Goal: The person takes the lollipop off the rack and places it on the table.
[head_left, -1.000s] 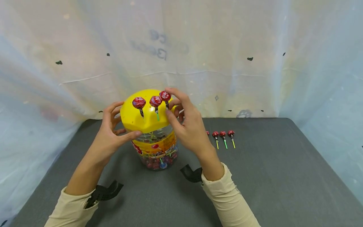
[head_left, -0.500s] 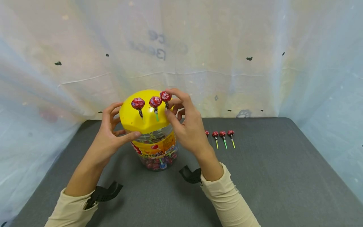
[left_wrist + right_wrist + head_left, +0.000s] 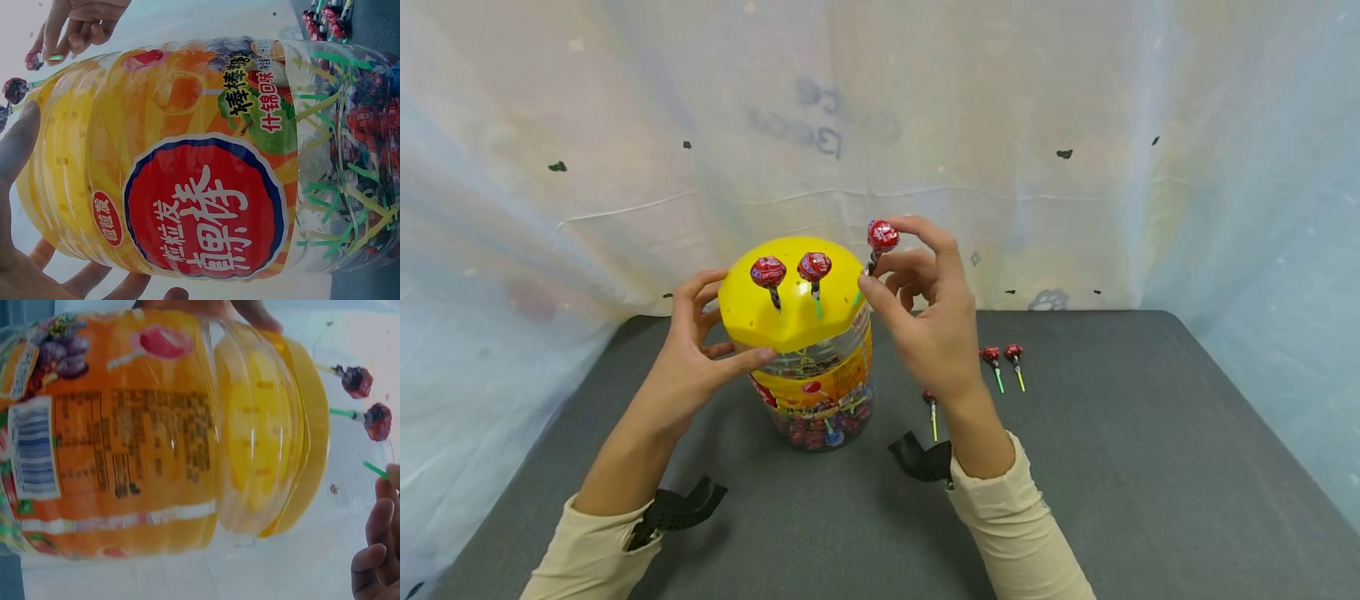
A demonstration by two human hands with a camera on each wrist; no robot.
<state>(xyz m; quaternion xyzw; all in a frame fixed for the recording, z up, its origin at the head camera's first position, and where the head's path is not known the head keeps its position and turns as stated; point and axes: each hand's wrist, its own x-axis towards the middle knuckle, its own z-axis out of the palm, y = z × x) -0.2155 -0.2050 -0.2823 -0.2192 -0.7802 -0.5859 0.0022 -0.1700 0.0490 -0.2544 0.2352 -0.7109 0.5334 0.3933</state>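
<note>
A clear candy jar (image 3: 844, 379) with an orange label stands upright, wrapped lollipops inside it and a yellow lid (image 3: 741, 312) on top. Two red lollipops, one left (image 3: 768, 272) and one right (image 3: 814, 267), stand stick-down in the lid. My left hand (image 3: 688, 358) grips the lid's left side, thumb in front and fingers behind. Just off the lid's right edge, my right hand (image 3: 931, 312) pinches a red lollipop (image 3: 883, 236) between thumb and fingers. Its green stick (image 3: 376, 469) points toward the lid, apart from it in the right wrist view.
On the grey table (image 3: 1120, 450), right of the jar, lie several more lollipops. One (image 3: 932, 402) lies close to my right wrist, others (image 3: 1014, 354) farther right, and one is partly hidden behind the wrist. A pale curtain (image 3: 1000, 100) hangs behind and at both sides.
My right hand has drawn away to the right and slightly up with its lollipop, off the lid's top. A lollipop beside my right wrist has come into view. The left hand stays put.
</note>
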